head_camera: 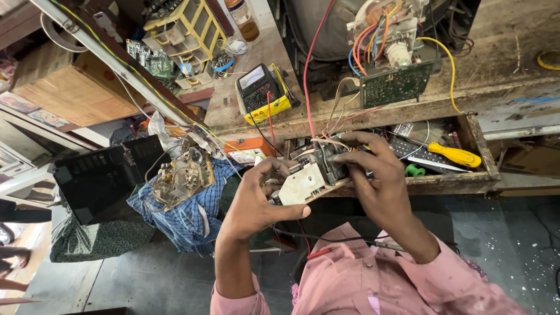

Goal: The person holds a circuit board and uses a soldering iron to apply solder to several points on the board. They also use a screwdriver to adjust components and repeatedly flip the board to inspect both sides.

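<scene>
2 hands — left hand (256, 201), right hand (373, 175) — fingers closed around 1 circuit board (303, 182), near 1 yellow-handled screwdriver (458, 155).

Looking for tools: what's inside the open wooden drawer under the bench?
In the drawer: a yellow-handled screwdriver, a small green part, a dark remote control and loose wires. The right hand covers the drawer's left end.

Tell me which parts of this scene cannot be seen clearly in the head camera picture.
- Circuit board, head view: its middle is covered by the left hand and right hand.
- Multimeter: display too small to read.
- Open drawer: contents partly hidden by the right hand.
- Large chassis: cut off by the top edge.
</scene>
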`<control>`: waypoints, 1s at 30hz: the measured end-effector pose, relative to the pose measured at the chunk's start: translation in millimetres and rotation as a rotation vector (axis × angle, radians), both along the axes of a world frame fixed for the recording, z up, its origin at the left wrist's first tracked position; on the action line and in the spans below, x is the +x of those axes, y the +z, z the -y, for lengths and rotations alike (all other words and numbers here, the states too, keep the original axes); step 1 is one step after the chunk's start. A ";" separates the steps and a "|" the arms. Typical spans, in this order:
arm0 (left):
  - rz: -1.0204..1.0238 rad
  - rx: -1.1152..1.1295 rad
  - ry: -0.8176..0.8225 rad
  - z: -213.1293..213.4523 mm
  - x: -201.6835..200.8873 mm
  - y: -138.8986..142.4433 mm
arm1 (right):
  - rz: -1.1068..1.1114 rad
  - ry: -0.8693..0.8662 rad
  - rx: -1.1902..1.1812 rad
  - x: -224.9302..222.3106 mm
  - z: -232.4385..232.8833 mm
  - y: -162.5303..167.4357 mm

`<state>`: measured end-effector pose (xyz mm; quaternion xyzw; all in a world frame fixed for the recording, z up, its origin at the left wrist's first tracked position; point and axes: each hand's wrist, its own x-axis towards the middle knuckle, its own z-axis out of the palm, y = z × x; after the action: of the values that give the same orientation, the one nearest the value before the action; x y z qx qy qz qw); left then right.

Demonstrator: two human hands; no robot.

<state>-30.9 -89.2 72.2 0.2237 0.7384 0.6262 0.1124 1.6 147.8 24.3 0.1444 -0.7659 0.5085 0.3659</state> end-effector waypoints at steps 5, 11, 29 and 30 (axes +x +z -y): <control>0.001 0.010 -0.009 -0.5 2.9 -1.0 | -0.015 0.038 0.050 -1.0 3.6 0.6; 0.025 0.026 -0.001 -1.5 3.9 -2.2 | 0.078 0.091 0.098 -3.3 2.2 -1.1; 0.030 0.029 -0.010 1.5 -3.7 5.0 | 0.108 0.207 0.142 -8.9 -2.5 2.1; 0.043 0.035 -0.009 2.5 -6.0 6.8 | 0.112 0.202 0.150 -11.1 -1.6 3.5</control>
<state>-36.9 -91.7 79.0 0.2154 0.7238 0.6431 0.1271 -9.5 149.4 27.8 0.2188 -0.8026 0.4914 0.2578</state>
